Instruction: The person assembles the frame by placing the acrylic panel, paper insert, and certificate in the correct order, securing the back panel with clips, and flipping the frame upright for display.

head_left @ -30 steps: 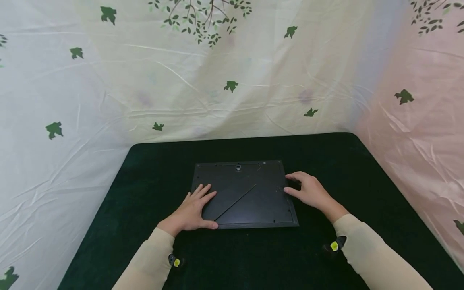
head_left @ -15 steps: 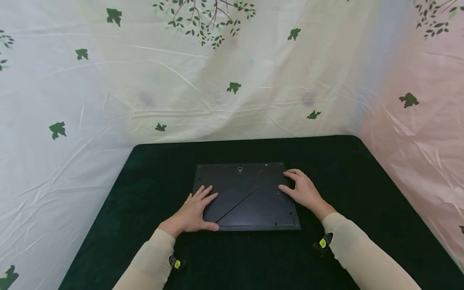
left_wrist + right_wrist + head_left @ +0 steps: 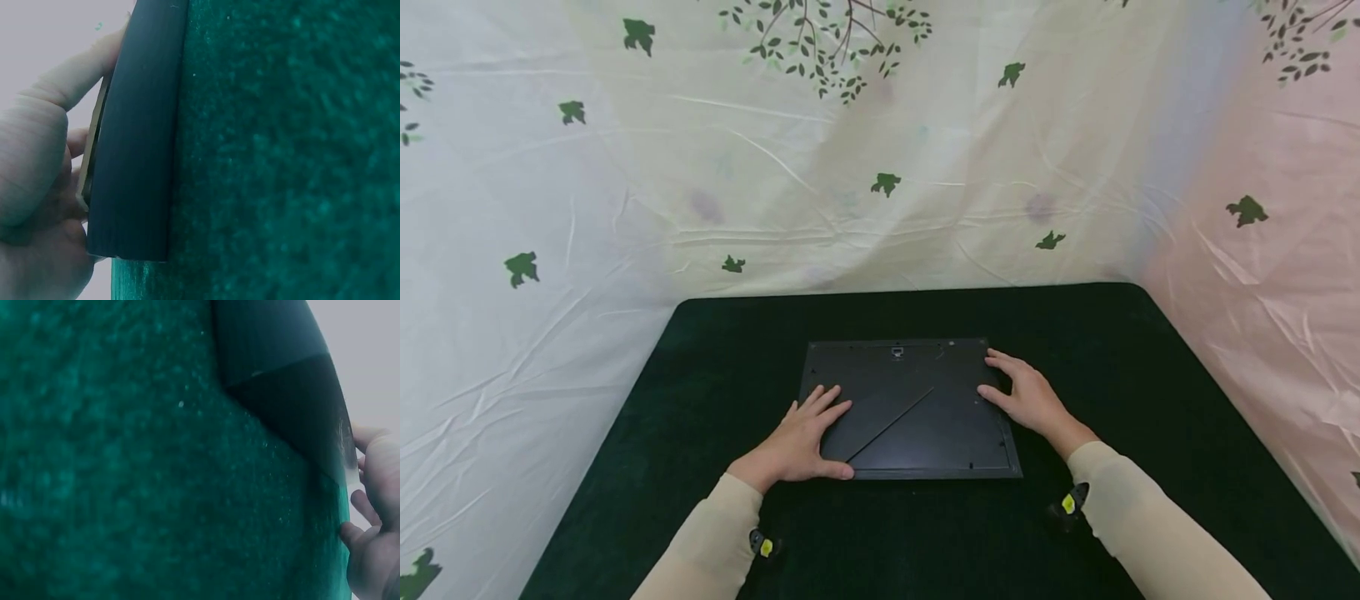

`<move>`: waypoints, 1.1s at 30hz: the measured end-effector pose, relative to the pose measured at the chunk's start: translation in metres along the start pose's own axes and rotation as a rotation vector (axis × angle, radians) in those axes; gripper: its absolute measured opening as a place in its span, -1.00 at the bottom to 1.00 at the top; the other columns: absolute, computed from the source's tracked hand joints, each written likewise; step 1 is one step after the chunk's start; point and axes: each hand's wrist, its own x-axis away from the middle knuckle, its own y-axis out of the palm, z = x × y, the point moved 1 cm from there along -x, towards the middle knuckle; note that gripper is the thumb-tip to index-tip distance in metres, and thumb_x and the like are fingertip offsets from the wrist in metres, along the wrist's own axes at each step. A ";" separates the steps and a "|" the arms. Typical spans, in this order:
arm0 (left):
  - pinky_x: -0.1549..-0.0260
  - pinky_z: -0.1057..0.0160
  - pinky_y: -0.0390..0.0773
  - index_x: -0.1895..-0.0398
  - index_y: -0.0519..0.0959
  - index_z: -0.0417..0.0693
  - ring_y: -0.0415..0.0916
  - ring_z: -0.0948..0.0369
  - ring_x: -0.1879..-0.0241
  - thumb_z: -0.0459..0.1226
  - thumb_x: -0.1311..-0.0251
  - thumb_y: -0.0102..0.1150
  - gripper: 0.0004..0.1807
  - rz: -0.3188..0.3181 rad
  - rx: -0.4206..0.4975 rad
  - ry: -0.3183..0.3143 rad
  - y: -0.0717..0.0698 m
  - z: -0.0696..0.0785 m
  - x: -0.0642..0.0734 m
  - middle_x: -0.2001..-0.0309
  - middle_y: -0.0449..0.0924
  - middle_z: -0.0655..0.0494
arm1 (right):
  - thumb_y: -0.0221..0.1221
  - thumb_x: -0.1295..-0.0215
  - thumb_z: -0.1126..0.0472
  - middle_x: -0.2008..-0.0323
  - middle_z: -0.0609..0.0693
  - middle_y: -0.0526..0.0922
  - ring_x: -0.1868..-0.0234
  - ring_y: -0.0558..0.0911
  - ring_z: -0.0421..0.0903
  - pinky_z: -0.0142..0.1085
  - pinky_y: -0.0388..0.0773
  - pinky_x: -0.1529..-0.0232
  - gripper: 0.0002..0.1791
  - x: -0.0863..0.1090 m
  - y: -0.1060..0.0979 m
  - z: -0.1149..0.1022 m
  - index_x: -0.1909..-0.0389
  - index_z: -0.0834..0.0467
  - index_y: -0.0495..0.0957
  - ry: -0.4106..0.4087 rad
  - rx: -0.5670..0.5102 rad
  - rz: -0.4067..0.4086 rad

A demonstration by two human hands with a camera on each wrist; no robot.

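Note:
A black picture frame (image 3: 895,417) lies face down on the dark green table, its back panel up. A thin diagonal line crosses the panel, and a small metal hanger (image 3: 897,353) sits near its far edge. My left hand (image 3: 797,439) rests spread over the frame's near left corner, fingers on the panel and thumb along the near edge. At the right side, my right hand (image 3: 1032,398) touches the frame, its thumb over the panel and its fingers along the right edge. The frame's thick side (image 3: 140,137) shows beside the left hand in the left wrist view.
The dark green cloth-covered table (image 3: 737,333) has rounded far corners. Behind it hangs a pale curtain (image 3: 760,183) with printed leaves and branches, turning pink at the right. A wrist camera (image 3: 762,544) is on each sleeve.
My right hand has shifted left, bringing its thumb in over the frame's panel. The left hand stays in place on the frame. The head view has tilted slightly.

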 end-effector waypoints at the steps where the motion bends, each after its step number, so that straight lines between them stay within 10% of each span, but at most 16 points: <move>1: -0.32 -0.30 -0.18 -0.49 0.12 0.19 -0.39 0.02 -0.50 0.45 0.21 0.22 0.17 -0.002 -0.001 -0.001 0.000 0.000 0.000 -0.54 -0.20 0.13 | 0.17 -0.30 -0.16 -0.45 0.05 0.15 -0.43 0.16 0.13 0.15 0.16 -0.30 -0.28 0.000 0.000 0.000 -0.37 0.13 0.30 -0.003 0.003 -0.007; 21: -0.32 -0.30 -0.17 -0.49 0.14 0.18 -0.38 0.02 -0.50 0.43 0.22 0.24 0.16 -0.004 0.000 0.005 -0.003 0.000 0.000 -0.54 -0.19 0.11 | -0.03 -0.40 -0.23 -0.45 0.09 0.15 -0.41 0.18 0.14 0.15 0.19 -0.29 -0.29 -0.001 -0.007 -0.006 -0.43 0.08 0.22 -0.100 0.323 -0.091; 33: -0.32 -0.29 -0.16 -0.49 0.13 0.18 -0.38 0.03 -0.50 0.45 0.22 0.22 0.17 0.000 -0.016 0.001 0.001 -0.001 -0.001 -0.54 -0.19 0.13 | -0.09 -0.39 -0.29 -0.45 0.07 0.14 -0.41 0.17 0.16 0.19 0.18 -0.28 -0.28 -0.001 -0.006 0.001 -0.42 0.04 0.23 -0.100 0.260 -0.096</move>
